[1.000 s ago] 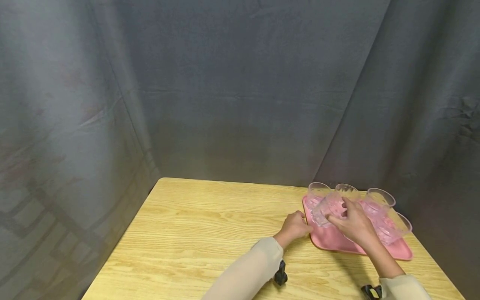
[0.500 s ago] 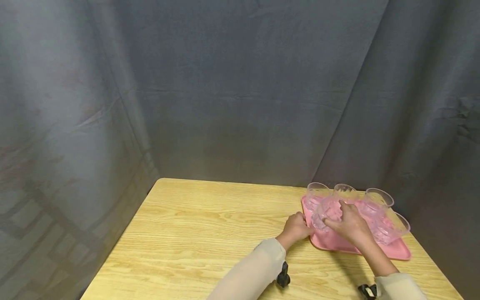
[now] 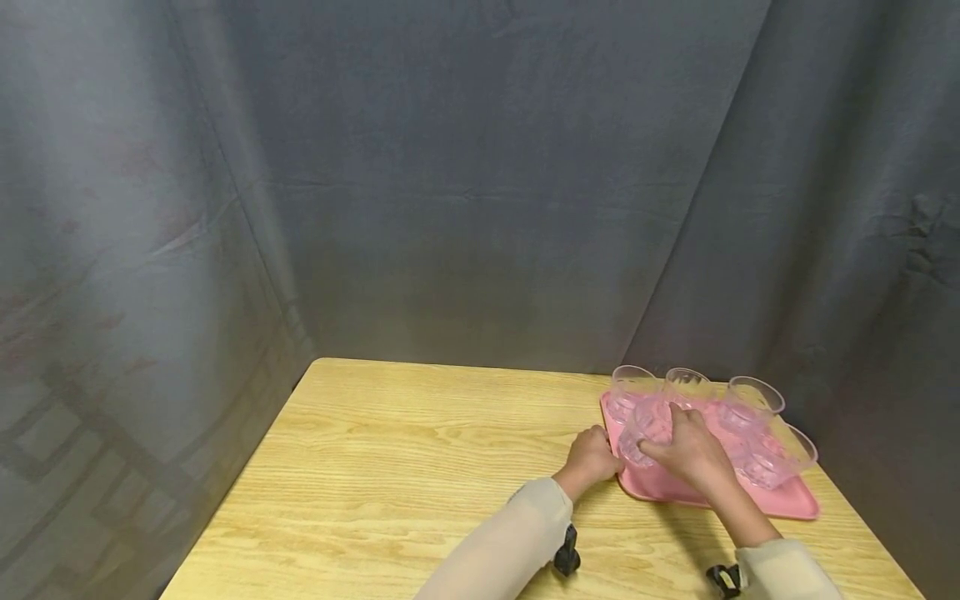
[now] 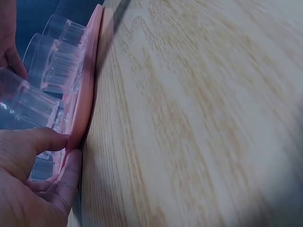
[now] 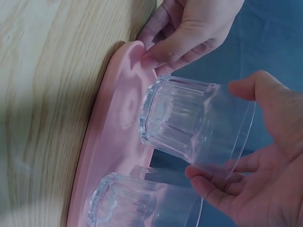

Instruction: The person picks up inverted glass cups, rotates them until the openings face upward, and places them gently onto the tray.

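Note:
My left hand (image 3: 590, 458) pinches the left rim of a pink tray (image 3: 660, 487), thumb above and fingers beneath in the left wrist view (image 4: 33, 179). With fingers and thumb spread round its upper part, my right hand (image 3: 693, 454) holds a clear plastic tumbler (image 5: 184, 116) over the tray's left side. The tumbler's fluted base is down at the tray surface; whether it bears fully on it I cannot tell. Other clear tumblers stand on the tray: one at back left (image 3: 632, 382), one at back right (image 3: 753, 396), and one at front right (image 3: 783, 458).
The tray lies at the far right of a light wooden table (image 3: 420, 450). One more tumbler (image 3: 688, 383) stands at the tray's back middle. Grey curtains (image 3: 465, 183) hang behind the table and along both sides.
My right hand has shifted slightly left and lower with the tumbler, which has gone from tilted to more upright. My left hand has stayed at the tray's rim.

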`<state>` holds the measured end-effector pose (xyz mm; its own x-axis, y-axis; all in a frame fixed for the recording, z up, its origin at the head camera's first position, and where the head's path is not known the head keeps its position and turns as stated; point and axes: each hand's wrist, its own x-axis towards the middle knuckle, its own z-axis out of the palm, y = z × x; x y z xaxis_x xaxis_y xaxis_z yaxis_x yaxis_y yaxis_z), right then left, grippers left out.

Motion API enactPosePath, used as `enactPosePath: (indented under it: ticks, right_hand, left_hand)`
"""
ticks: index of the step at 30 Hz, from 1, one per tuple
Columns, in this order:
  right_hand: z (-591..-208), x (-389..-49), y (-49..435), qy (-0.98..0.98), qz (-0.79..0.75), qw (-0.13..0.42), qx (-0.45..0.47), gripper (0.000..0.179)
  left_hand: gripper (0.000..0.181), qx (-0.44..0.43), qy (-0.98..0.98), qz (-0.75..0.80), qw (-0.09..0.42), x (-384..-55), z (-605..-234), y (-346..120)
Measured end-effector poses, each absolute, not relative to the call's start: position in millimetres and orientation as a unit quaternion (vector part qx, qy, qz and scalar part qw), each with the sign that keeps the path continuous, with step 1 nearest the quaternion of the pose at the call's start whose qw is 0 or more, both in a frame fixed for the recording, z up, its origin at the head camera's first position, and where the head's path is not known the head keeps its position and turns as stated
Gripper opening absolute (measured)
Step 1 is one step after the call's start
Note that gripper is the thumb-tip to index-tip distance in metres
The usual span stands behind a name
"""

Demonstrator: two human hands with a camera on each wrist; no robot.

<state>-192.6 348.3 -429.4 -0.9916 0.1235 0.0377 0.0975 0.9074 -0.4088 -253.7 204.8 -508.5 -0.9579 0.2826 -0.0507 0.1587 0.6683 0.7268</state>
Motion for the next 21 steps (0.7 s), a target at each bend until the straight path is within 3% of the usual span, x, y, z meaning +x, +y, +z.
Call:
enactPosePath:
  ticks: [21]
  right_hand:
    - [-435.8, -199.0, 344.3, -0.979, 0.191, 0.005, -0.067, 0.1]
  left_hand:
    - [0.031, 0.135, 0.918, 0.366, 0.069, -250.3, -506.8, 204.6]
